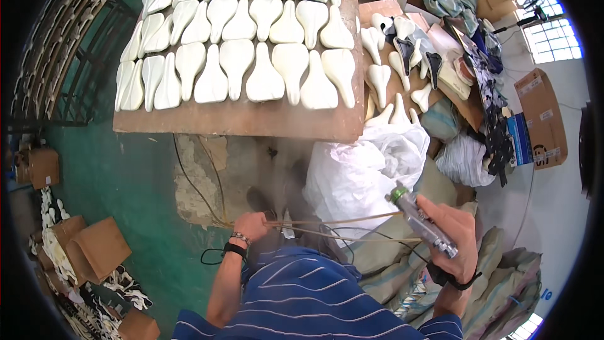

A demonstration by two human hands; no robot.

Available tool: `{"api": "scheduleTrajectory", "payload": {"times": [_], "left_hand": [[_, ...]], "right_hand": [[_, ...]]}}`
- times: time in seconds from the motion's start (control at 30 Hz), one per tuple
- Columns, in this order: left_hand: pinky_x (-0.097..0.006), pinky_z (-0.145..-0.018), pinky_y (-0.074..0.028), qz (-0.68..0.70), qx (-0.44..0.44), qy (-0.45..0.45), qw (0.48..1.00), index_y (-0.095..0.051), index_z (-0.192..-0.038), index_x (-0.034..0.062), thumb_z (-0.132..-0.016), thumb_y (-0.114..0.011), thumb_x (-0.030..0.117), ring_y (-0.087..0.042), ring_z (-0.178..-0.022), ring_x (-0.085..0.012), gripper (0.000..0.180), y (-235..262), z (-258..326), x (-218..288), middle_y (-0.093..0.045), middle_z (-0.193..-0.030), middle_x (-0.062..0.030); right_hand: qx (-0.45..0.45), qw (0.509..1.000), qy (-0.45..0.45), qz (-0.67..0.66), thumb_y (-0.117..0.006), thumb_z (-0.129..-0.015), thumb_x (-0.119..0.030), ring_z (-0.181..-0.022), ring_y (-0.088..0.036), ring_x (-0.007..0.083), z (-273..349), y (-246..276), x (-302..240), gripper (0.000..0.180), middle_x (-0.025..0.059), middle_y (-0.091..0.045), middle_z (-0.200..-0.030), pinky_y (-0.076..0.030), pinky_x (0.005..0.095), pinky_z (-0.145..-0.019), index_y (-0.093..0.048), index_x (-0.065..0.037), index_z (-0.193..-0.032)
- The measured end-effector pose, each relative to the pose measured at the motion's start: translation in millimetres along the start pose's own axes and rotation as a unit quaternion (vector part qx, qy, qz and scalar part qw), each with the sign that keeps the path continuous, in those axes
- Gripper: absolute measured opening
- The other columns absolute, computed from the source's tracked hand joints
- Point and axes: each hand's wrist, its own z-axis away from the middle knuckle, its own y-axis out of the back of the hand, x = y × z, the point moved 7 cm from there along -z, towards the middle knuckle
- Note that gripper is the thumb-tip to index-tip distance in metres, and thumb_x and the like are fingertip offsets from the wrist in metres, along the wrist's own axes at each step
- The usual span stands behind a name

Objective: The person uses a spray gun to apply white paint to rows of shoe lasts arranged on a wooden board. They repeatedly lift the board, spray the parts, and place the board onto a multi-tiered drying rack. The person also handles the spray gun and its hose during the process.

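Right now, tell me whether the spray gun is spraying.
Cannot tell: the right hand grips the spray gun, but no clear spray shows.

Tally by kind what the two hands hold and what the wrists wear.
silver spray gun with green cap, in the right hand: 1
thin tan hoses, gripped by the left hand: 2
black wrist straps, one on each wrist: 2
beaded bracelet, left wrist: 1
Total: 6
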Motion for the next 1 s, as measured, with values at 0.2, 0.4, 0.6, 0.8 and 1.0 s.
{"api": "scheduleTrajectory", "payload": {"times": [0.2,0.4,0.6,0.8,1.0], "left_hand": [[-0.050,-0.077,-0.054,-0.018,-0.032,-0.012,0.999,-0.074,-0.092,0.0115,-0.083,-0.070,0.041,-0.068,-0.087,-0.0406,0.031,-2,-6,9,-0.072,-0.090,-0.0186],[-0.050,-0.079,-0.053,-0.026,-0.017,-0.015,0.999,-0.073,-0.092,0.0102,-0.085,-0.070,0.047,-0.068,-0.090,-0.0409,0.038,12,-3,16,-0.072,-0.092,-0.0189],[-0.051,-0.071,-0.052,-0.018,-0.014,-0.027,0.999,-0.071,-0.084,0.0080,-0.083,-0.074,0.045,-0.067,-0.084,-0.0418,0.037,6,-9,17,-0.071,-0.086,-0.0197],[-0.050,-0.071,-0.052,-0.023,0.003,-0.038,0.999,-0.071,-0.084,0.0085,-0.082,-0.074,0.044,-0.067,-0.083,-0.0414,0.035,10,-11,19,-0.071,-0.085,-0.0199],[-0.051,-0.072,-0.052,-0.036,-0.020,-0.042,0.998,-0.071,-0.084,0.0100,-0.082,-0.074,0.044,-0.067,-0.084,-0.0410,0.034,6,-18,20,-0.072,-0.084,-0.0181]], "right_hand": [[0.111,0.993,-0.036,0.024,-0.066,-0.063,0.010,-0.076,-0.067,0.0360,-6,16,16,0.063,0.0205,-0.067,-0.089,-0.052,0.0350,-0.070,-0.064,0.002,-0.126],[0.020,0.997,-0.078,0.014,-0.065,-0.062,0.012,-0.073,-0.065,0.0356,8,11,32,0.066,0.0207,-0.068,-0.090,-0.052,0.0344,-0.068,-0.065,0.001,-0.127],[0.073,0.995,-0.061,0.001,-0.064,-0.059,0.010,-0.077,-0.066,0.0370,-4,15,25,0.071,0.0199,-0.068,-0.091,-0.052,0.0339,-0.070,-0.064,0.001,-0.130],[0.062,0.997,-0.054,0.004,-0.059,-0.054,0.011,-0.075,-0.065,0.0379,15,11,16,0.076,0.0197,-0.067,-0.089,-0.051,0.0348,-0.067,-0.064,0.001,-0.129],[0.047,0.995,-0.083,0.009,-0.064,-0.060,0.011,-0.075,-0.066,0.0344,27,11,26,0.068,0.0199,-0.067,-0.088,-0.051,0.0337,-0.069,-0.064,0.002,-0.127]]}}
